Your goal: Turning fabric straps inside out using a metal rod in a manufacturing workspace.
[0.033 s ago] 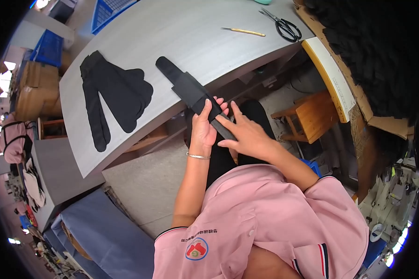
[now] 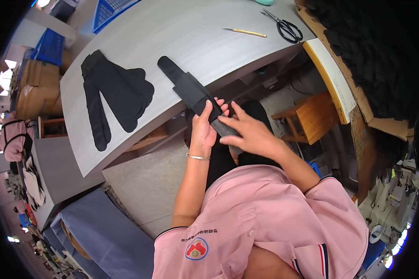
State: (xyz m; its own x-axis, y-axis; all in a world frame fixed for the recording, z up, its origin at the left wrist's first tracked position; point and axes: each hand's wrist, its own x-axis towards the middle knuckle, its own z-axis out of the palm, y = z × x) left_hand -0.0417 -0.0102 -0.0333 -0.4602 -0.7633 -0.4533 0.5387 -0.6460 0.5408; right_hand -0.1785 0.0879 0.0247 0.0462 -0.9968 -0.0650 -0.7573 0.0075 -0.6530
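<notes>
the black fabric strip's (image 2: 191, 90) near end seems hidden beneath both hands.

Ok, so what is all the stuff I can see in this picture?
fabric strip: one, black, long, lying over the table's near edge, its near end in the hands
fabric pieces: a small pile, black, on the table to the left
scissors: one pair, black handles, far right of the table
thin stick tool: one, yellowish, beside the scissors
table: one, grey, curved near edge
wooden stool: one, brown, under the table's right side
blue crates: at least two, beyond the table's left end
bracelet: one, silver, left wrist
left hand: gripping the strip
right hand: resting flat on the strip
</notes>
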